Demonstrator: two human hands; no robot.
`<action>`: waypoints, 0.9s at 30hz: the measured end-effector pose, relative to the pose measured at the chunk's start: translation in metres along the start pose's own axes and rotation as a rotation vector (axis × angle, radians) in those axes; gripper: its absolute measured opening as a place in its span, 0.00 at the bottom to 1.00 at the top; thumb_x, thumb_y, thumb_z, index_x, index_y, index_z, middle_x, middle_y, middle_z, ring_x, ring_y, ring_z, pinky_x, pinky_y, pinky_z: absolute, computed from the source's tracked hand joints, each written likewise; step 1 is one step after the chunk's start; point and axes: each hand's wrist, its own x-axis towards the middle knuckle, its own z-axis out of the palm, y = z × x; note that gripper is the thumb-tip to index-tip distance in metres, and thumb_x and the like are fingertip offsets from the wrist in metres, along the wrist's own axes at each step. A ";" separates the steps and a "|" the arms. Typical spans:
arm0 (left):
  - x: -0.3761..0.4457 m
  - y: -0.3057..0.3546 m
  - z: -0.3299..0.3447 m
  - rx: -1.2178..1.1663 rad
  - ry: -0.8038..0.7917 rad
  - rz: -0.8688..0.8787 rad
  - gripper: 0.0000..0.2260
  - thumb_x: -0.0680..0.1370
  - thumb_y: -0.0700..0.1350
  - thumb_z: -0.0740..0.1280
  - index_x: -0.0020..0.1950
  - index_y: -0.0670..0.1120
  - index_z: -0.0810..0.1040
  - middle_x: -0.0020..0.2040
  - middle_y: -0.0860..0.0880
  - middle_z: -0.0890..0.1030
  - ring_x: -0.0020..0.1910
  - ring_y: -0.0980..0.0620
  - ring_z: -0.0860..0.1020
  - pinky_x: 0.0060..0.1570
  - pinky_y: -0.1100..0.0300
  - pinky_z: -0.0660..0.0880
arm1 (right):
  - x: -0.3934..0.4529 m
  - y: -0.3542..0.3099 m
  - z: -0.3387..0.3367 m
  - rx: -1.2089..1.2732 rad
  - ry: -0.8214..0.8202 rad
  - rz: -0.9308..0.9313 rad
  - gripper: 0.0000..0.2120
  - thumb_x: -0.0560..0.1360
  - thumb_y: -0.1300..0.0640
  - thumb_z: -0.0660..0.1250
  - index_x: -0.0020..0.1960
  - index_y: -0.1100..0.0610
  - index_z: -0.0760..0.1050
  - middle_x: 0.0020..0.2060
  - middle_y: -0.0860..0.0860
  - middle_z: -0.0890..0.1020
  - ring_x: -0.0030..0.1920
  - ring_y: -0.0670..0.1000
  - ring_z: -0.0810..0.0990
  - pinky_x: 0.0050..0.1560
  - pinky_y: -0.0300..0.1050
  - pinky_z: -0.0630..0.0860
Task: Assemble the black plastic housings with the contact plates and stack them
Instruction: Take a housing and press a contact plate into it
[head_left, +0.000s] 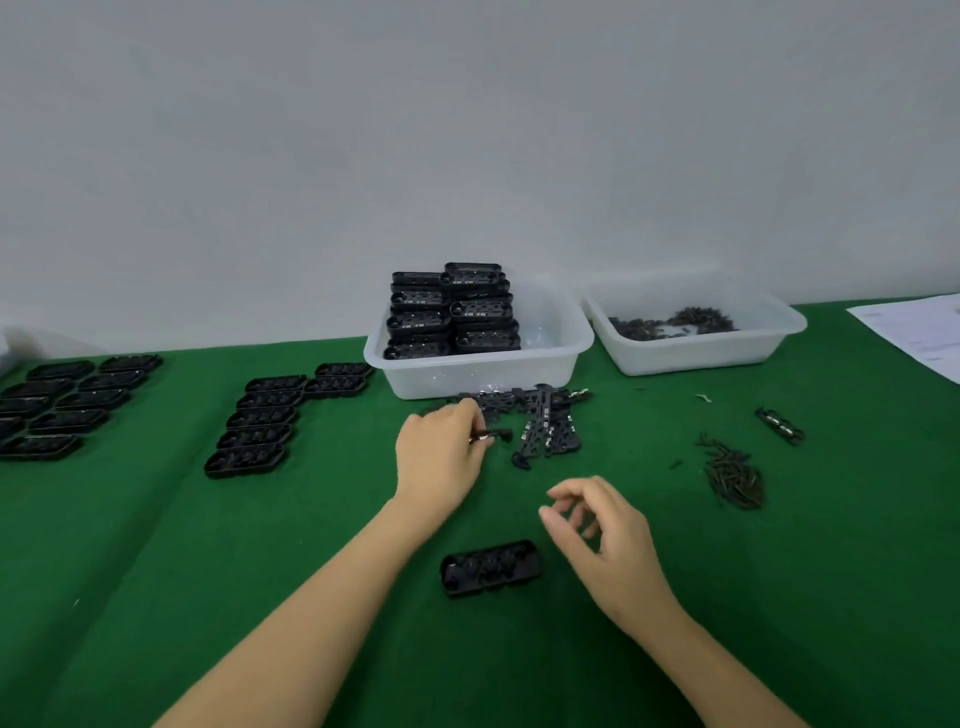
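The left hand (441, 452) pinches, it seems, one thin black contact plate (493, 435) from the pile at 12 o'clock; the open black oval plastic housing (491, 567) (long axis left-right) lies nearer the relaxed, empty right hand (605, 535), at its 8 o'clock.

Even, soft overhead light, faint shadows, slight blur overall, wide-angle bending at frame edges.

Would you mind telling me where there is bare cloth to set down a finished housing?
Bare cloth lies between the housing rows and the left hand, and all along the near edge around the lone housing. It is crowded at the plate pile before the bins.
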 end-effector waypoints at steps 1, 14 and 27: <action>-0.011 0.006 -0.008 -0.048 0.035 0.098 0.08 0.71 0.47 0.71 0.42 0.46 0.74 0.34 0.52 0.79 0.33 0.49 0.77 0.34 0.59 0.65 | 0.001 -0.002 -0.001 0.050 0.048 0.024 0.06 0.73 0.55 0.67 0.50 0.51 0.73 0.39 0.46 0.76 0.40 0.43 0.74 0.39 0.31 0.70; -0.066 0.029 -0.053 -0.404 -0.208 0.182 0.14 0.67 0.54 0.75 0.46 0.50 0.77 0.39 0.57 0.81 0.38 0.59 0.79 0.42 0.61 0.76 | 0.001 -0.012 0.001 0.331 0.087 0.151 0.09 0.68 0.63 0.72 0.42 0.50 0.77 0.39 0.50 0.82 0.40 0.47 0.79 0.43 0.37 0.77; -0.068 -0.001 -0.060 -0.329 -0.395 0.151 0.14 0.68 0.50 0.75 0.53 0.53 0.82 0.47 0.56 0.82 0.46 0.58 0.79 0.50 0.58 0.75 | 0.000 0.003 0.004 -0.319 -0.368 -0.028 0.23 0.64 0.40 0.72 0.54 0.50 0.74 0.41 0.39 0.69 0.43 0.39 0.66 0.47 0.39 0.62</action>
